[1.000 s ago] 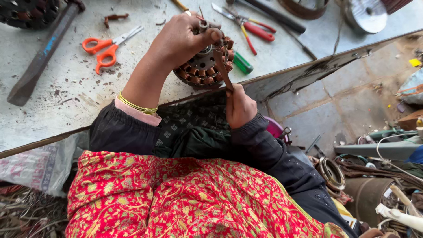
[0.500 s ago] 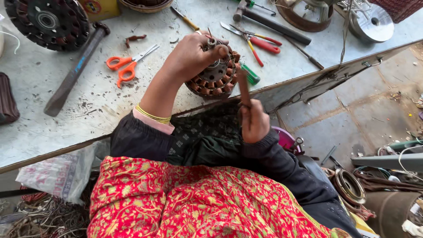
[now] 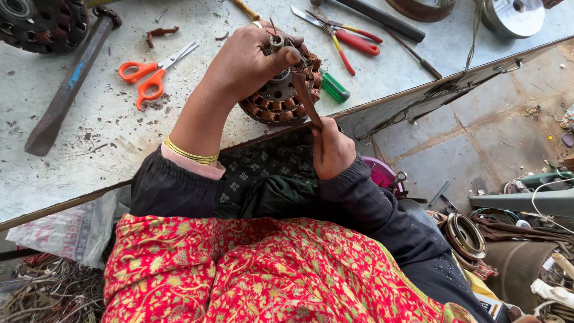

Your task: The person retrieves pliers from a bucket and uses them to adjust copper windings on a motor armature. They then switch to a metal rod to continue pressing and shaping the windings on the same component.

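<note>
My left hand (image 3: pixel 248 60) grips a round motor stator (image 3: pixel 281 98) with copper-wound coils, holding it down on the worn white table (image 3: pixel 107 137) near its front edge. My thumb presses on the hub at the stator's centre. My right hand (image 3: pixel 330 149) is closed around a thin flat wooden stick (image 3: pixel 306 98), whose tip pokes in among the coils. A yellow bangle sits on my left wrist.
Orange scissors (image 3: pixel 149 75) and a long hammer (image 3: pixel 72 84) lie to the left. Red-handled pliers (image 3: pixel 353 40), a green-handled tool (image 3: pixel 333 87) and a dark rod (image 3: pixel 382 21) lie behind the stator. Another wound stator (image 3: pixel 42 21) is at far left. Metal parts and wire clutter the floor at right.
The view has shifted a little. My left hand keeps its grip on the stator, and my right hand with the stick has stayed at the coils.
</note>
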